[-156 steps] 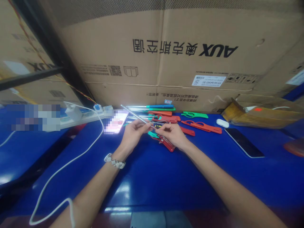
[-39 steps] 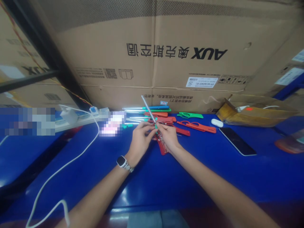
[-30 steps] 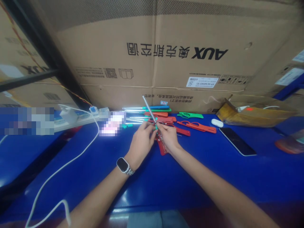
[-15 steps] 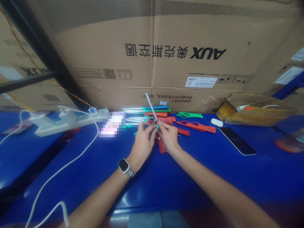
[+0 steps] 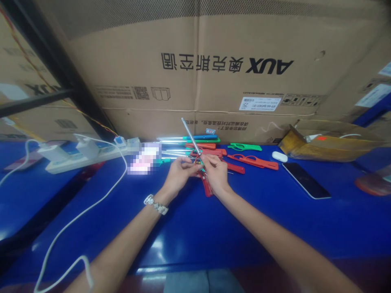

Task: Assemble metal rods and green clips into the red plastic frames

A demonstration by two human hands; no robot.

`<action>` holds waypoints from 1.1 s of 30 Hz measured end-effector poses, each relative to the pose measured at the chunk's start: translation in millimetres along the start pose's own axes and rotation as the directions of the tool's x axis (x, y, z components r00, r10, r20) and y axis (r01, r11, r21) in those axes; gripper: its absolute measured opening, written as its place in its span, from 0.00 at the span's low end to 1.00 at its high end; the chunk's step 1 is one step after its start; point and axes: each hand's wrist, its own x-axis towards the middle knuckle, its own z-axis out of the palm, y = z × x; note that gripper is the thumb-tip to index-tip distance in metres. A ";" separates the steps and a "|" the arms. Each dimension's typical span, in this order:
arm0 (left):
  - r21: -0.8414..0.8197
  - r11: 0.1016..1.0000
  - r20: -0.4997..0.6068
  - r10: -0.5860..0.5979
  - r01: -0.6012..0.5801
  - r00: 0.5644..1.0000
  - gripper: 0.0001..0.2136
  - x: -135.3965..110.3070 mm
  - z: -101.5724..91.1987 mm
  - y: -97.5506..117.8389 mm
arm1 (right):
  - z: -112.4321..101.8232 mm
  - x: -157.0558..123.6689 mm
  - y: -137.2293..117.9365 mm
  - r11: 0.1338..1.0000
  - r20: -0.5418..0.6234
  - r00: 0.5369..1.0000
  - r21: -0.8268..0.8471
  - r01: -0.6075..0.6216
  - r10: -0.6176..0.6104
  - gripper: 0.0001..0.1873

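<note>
Between my two hands is a long-nozzle lighter with a red body (image 5: pixel 207 187) and a silver metal tube (image 5: pixel 190 135) slanting up and to the left. My right hand (image 5: pixel 216 173) grips it where the tube meets the body. From the left side, my left hand (image 5: pixel 180 173) pinches the lighter near its trigger area, where small yellow and green parts show. Fingers hide much of the middle. Behind the hands lie several more lighters, among them a blue one (image 5: pixel 205 137) and an orange one (image 5: pixel 203 146). A red handle (image 5: pixel 235 167) pokes out beside my right hand.
Orange-red half shells (image 5: pixel 253 161) and a green shell (image 5: pixel 244 147) lie to the right, near a white earbud case (image 5: pixel 279 156), a phone (image 5: pixel 305 180) and an opened brown package (image 5: pixel 330 142). At left are a power strip (image 5: pixel 85 156) and white cable (image 5: pixel 91 215). A carton (image 5: pixel 220 93) stands behind.
My left wrist has turned, so the watch shows its band instead of its face, and the left hand has shifted slightly left. The lighter's tube leans further left.
</note>
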 end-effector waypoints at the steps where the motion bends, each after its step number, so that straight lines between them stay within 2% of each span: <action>1: 0.000 1.000 0.021 -0.024 0.024 0.999 0.21 -0.1 -0.4 1.9 | -0.5 0.5 1.1 1.000 0.006 1.000 -0.007 0.013 -0.013 0.13; 7: 0.124 0.992 0.235 -0.032 0.003 0.972 0.16 3.7 -9.2 11.0 | -1.0 0.0 2.3 0.999 0.058 0.998 -0.023 0.026 -0.024 0.12; 12: 0.262 0.965 0.346 -0.080 -0.015 0.935 0.14 6.8 -18.3 17.3 | -0.2 -1.6 -0.8 0.999 0.102 0.994 -0.030 0.034 -0.031 0.11; 15: 0.306 0.951 0.383 -0.088 -0.036 0.920 0.11 6.2 -20.7 22.9 | 0.4 -2.7 -3.2 0.998 0.136 0.989 -0.038 0.055 -0.049 0.11; 20: 0.275 0.961 0.435 -0.107 -0.019 0.894 0.08 4.2 -20.9 29.1 | 0.6 -4.7 -8.1 0.998 0.135 0.989 -0.023 0.060 -0.056 0.09; 24: 0.280 0.960 0.416 -0.115 -0.006 0.902 0.07 3.9 -22.1 29.8 | 0.7 -4.8 -10.3 0.999 0.151 0.988 -0.014 0.035 -0.033 0.09; 27: 0.287 0.958 0.422 -0.126 0.000 0.898 0.08 3.9 -25.3 28.6 | 1.1 -3.8 -10.6 0.999 0.184 0.983 0.043 -0.015 0.007 0.10; 29: 0.286 0.958 0.432 -0.128 -0.001 0.893 0.08 4.1 -27.7 27.4 | 0.2 -3.0 -11.2 0.989 0.230 0.970 0.098 -0.108 0.083 0.12; 31: 0.280 0.960 0.429 -0.126 0.001 0.894 0.09 4.4 -29.4 26.1 | -2.9 -2.0 -12.0 0.960 0.311 0.933 0.153 -0.235 0.179 0.11; 33: 0.271 0.962 0.420 -0.126 0.008 0.899 0.11 4.5 -30.3 25.3 | -8.3 -0.7 -12.9 0.927 0.429 0.874 0.180 -0.329 0.227 0.12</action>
